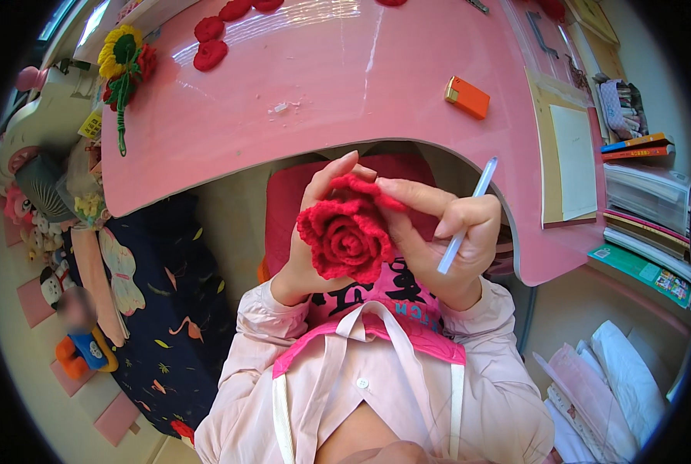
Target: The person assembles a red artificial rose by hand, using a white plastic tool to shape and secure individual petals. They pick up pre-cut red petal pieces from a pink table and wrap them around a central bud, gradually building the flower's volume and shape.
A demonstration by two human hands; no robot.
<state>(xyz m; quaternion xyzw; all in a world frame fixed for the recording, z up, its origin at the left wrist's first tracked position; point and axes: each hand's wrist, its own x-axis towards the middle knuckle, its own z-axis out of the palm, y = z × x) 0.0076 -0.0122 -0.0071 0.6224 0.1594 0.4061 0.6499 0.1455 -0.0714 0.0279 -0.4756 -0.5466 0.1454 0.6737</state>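
From above, a glossy pink desk curves around the seated person, its near edge cut in an arc over their lap. Light glares off its top. On it lie an orange lighter-like block to the right, a few red crocheted petals at the far left, and a crocheted sunflower with a red bloom on a green stem at the left edge. A tan board with a white sheet rests on the desk's right wing. Beyond it, stacked books with orange and blue spines sit above clear plastic drawers, with more flat books and a green-covered booklet beneath. To the left, a dark blue fabric patterned with flamingos and leaves hangs down, soft toys on the pale floor beside it. White and pink bags or cushions lie at the lower right.

Below the desk edge, the left hand is cupped behind a red crocheted rose, its fingers curled around the back and thumb side. The right hand pinches the rose's upper right edge with thumb and forefinger while the other fingers are closed around a pale blue crochet hook that slants upward.
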